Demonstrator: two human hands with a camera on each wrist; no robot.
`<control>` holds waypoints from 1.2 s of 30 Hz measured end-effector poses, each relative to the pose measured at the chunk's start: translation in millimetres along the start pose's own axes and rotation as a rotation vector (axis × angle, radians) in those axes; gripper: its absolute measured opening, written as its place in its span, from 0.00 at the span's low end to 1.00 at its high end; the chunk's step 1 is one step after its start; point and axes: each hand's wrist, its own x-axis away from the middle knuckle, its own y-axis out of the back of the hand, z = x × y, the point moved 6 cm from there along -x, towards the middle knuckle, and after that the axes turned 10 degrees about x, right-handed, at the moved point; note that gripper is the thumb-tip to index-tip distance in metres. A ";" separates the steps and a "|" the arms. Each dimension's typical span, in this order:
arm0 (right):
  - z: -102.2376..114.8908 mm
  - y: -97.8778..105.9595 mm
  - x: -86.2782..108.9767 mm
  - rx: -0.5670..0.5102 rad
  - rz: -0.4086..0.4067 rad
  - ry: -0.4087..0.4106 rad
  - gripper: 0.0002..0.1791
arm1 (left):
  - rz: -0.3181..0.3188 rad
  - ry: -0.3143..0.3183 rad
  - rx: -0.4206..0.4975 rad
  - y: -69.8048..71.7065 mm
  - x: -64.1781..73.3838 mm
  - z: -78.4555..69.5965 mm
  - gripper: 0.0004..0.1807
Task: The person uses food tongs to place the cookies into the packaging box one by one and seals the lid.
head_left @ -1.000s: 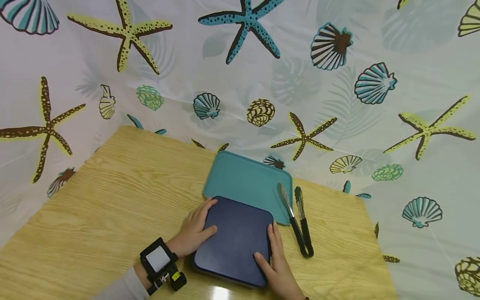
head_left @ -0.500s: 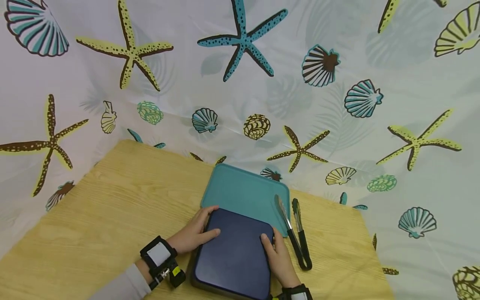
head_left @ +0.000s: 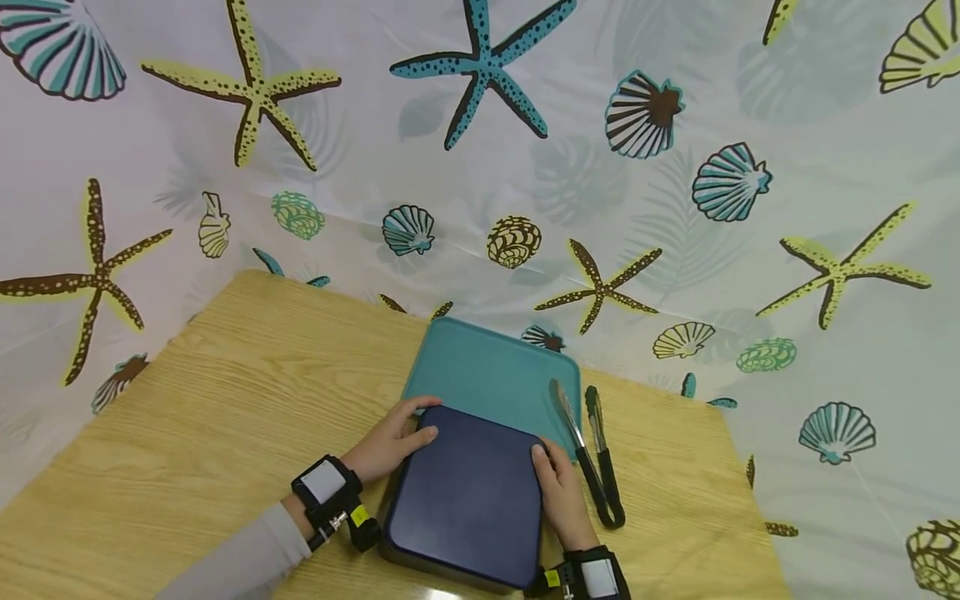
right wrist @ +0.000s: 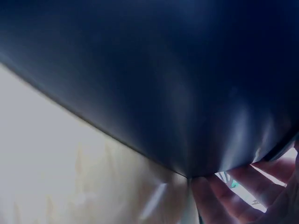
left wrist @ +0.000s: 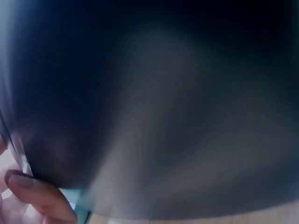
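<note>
A dark navy rectangular box [head_left: 465,500] with rounded corners and a smooth flat top is at the near middle of the table; I cannot tell whether it has a separate lid. My left hand [head_left: 392,442] holds its far left corner, thumb along the top edge. On the far right corner, my right hand [head_left: 561,492] grips the box with its thumb at the top edge and its fingers down the side. Dark sides of the box fill most of both wrist views. The left thumb [left wrist: 39,196] and right fingers [right wrist: 233,196] show at the lower corners there.
Just behind the box lies a teal tray [head_left: 487,358], its near edge partly hidden. Metal tongs with black handles [head_left: 600,475] lie open to the right, one arm across the tray. A wooden table [head_left: 247,400] meets a seashell-patterned cloth [head_left: 345,142] at the back.
My right hand has slid away from me along the box's right side to the far corner, its thumb shifting from the top to the edge. The left hand has shifted slightly toward its corner.
</note>
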 end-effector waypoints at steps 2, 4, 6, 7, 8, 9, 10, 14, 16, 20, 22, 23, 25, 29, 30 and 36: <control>-0.7 -2.1 -0.9 -0.054 0.054 0.025 0.28 | 0.018 0.009 0.011 -1.3 -0.4 0.2 0.30; -3.1 -5.2 -0.6 -0.121 0.115 0.042 0.29 | 0.040 0.013 0.011 -2.6 -0.8 -0.2 0.31; -5.9 -7.5 1.8 -0.159 0.157 0.045 0.29 | 0.066 0.017 0.008 -4.1 -0.9 -0.9 0.31; -7.1 -8.2 3.3 -0.175 0.168 0.045 0.29 | 0.077 0.022 0.004 -4.6 -0.9 -0.9 0.31; -8.0 -8.4 4.6 -0.182 0.170 0.045 0.29 | 0.090 0.023 0.001 -5.1 -0.6 -1.5 0.31; -8.5 -8.0 5.5 -0.176 0.164 0.048 0.29 | 0.101 0.028 0.000 -5.3 -0.3 -1.9 0.30; -8.2 -7.5 6.0 -0.162 0.155 0.054 0.28 | 0.112 0.033 0.001 -5.3 0.1 -2.3 0.30; -3.9 -6.2 3.9 -0.129 0.123 0.064 0.27 | 0.116 0.056 0.008 -2.2 0.7 -4.3 0.30; -1.6 -6.7 2.3 -0.123 0.116 0.058 0.26 | 0.104 0.065 0.020 0.6 1.5 -5.5 0.30; 3.2 -7.5 0.1 -0.103 0.115 0.045 0.27 | 0.080 0.090 0.035 6.5 2.3 -7.9 0.30; 5.9 -6.8 -2.0 -0.089 0.123 0.032 0.28 | 0.079 0.108 0.052 9.4 -0.3 -8.4 0.30; 8.0 -6.0 -3.2 -0.082 0.128 0.025 0.28 | 0.083 0.112 0.053 10.9 -2.1 -9.4 0.31; 10.3 -3.2 -6.9 -0.059 0.143 0.009 0.28 | 0.090 0.118 0.060 14.9 -7.0 -10.6 0.31; 13.0 3.1 -14.1 0.001 0.202 0.004 0.29 | 0.100 0.101 0.048 21.2 -15.3 -14.2 0.29; 13.7 4.6 -15.0 0.020 0.218 0.004 0.30 | 0.101 0.097 0.042 22.3 -16.8 -14.0 0.28; 23.6 14.1 -11.8 0.113 0.304 -0.021 0.36 | 0.102 0.084 -0.001 28.7 -19.5 -18.4 0.27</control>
